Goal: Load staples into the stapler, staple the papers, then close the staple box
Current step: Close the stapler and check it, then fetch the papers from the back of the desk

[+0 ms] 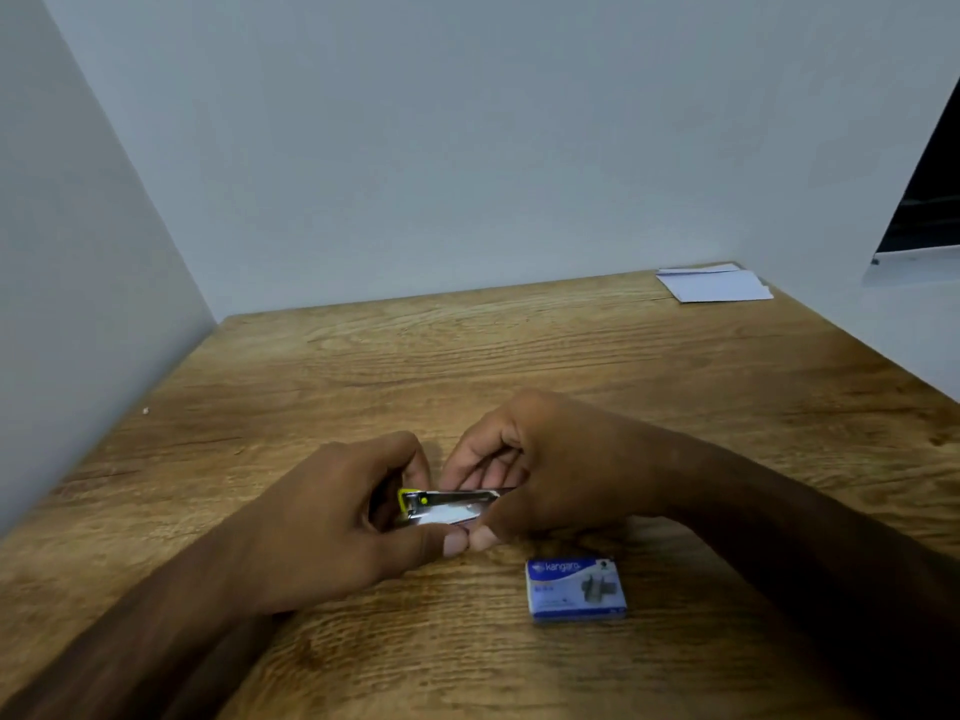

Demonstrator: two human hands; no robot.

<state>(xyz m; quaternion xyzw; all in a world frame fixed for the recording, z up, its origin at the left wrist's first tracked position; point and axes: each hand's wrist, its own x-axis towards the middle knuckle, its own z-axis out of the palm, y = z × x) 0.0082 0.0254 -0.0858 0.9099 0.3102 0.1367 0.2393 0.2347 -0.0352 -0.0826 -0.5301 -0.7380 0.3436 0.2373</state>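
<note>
A small metal stapler (447,506) with a yellow end is held just above the wooden table (363,366), between both hands. My left hand (337,511) grips its yellow left end. My right hand (545,470) pinches its right end, thumb below and fingers curled over the top. Both thumbs nearly touch under the stapler. A blue staple box (574,588) lies flat on the table, just in front of my right hand; I cannot tell whether its flap is open. A small stack of white papers (714,283) rests at the far right corner.
White walls (104,252) close in the table on the left and at the back. A dark opening (930,200) shows past the right wall. Bare wood lies between the hands and the papers.
</note>
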